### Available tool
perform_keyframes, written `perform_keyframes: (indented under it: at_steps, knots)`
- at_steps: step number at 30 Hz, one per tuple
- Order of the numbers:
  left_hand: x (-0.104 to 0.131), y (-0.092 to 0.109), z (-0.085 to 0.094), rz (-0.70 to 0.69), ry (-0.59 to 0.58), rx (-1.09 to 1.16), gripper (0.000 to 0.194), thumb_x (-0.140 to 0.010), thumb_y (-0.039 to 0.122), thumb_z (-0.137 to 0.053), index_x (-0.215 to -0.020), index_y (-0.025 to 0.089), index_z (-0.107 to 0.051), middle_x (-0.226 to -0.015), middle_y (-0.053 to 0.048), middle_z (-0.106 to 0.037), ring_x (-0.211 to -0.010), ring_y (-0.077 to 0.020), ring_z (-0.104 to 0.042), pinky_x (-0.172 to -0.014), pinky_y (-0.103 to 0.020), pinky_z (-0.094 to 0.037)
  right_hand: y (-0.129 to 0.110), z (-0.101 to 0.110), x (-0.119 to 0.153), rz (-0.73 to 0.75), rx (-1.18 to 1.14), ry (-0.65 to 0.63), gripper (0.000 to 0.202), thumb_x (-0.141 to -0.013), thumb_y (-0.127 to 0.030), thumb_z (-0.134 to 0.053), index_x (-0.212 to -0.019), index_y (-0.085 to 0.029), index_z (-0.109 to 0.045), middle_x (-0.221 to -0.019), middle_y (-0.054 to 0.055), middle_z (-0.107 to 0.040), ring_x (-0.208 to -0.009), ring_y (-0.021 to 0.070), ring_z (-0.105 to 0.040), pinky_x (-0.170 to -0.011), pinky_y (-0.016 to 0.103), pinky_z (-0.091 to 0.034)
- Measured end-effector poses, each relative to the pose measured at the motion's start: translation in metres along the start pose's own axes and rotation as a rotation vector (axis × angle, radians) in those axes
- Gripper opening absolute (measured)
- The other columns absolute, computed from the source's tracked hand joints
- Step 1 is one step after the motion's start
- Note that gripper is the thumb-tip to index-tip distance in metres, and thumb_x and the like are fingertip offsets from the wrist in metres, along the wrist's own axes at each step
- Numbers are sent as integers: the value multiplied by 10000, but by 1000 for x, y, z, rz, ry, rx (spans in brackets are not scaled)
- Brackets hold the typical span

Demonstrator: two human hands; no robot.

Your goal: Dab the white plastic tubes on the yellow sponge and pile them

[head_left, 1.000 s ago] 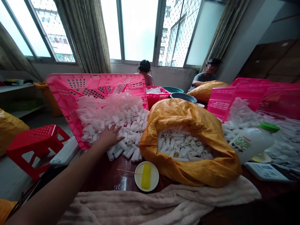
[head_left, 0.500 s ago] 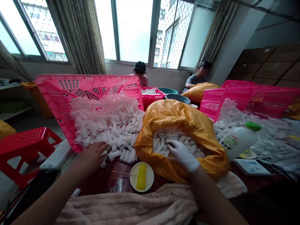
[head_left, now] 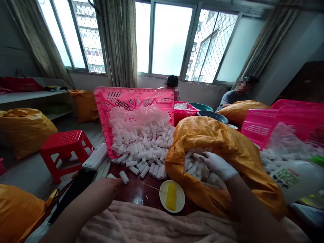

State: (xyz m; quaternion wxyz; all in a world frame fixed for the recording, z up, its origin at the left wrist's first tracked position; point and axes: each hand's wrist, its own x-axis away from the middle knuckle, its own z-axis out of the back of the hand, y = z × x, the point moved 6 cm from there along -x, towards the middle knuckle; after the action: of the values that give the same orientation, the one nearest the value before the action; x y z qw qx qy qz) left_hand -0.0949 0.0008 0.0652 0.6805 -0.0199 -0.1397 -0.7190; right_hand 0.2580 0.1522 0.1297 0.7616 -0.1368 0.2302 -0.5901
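My bare left hand [head_left: 105, 192] is low over the table at the left, its fingers curled and partly hidden. A short white plastic tube [head_left: 124, 177] shows at its fingertips, and a second tube [head_left: 111, 176] lies just behind the knuckles. My right hand [head_left: 219, 166], in a white glove, reaches into the mouth of an orange woven sack [head_left: 202, 135]. Its bent fingers are closed together among white tubes [head_left: 193, 167]; what they pinch is hidden. A heap of similar tubes [head_left: 141, 141] spills from a tipped pink crate [head_left: 101, 111] onto the table.
A small plate [head_left: 163, 200] with a yellow ice pop [head_left: 171, 195] sits between my hands. A pinkish cloth [head_left: 141, 226] covers the near edge. At right stands a white bottle [head_left: 293, 179]. A red stool [head_left: 63, 141] is at left. Two people sit across the table.
The view has swung left, so things sit farther right. My left hand has drawn back from the heap towards me, with a tube at its fingertips. My right hand stays in the sack's mouth.
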Motion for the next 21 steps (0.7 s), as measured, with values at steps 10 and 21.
perform_keyframes:
  at_steps: [10,21]
  knots:
    - [-30,56,-16,-186,104,-4,351,-787,145,-403,-1086,237,-562,-1057,-57,-610,-965,-205,-560,-806,-304,-416,43,-105,133,-151,-904,-130,430,-790,-497,-545,-1127,-239,-617,-1227,77,-583,-1137,257,-524,-982,409,-414]
    - [-66,119,-69,-374,86,17,264,-866,211,-364,-792,157,-612,-836,-81,-608,-771,-179,-564,-710,-293,-425,-12,-108,81,247,-397,-61,323,-852,-193,-420,-1116,-226,-604,-1176,51,-610,-1088,223,-557,-1000,421,-413]
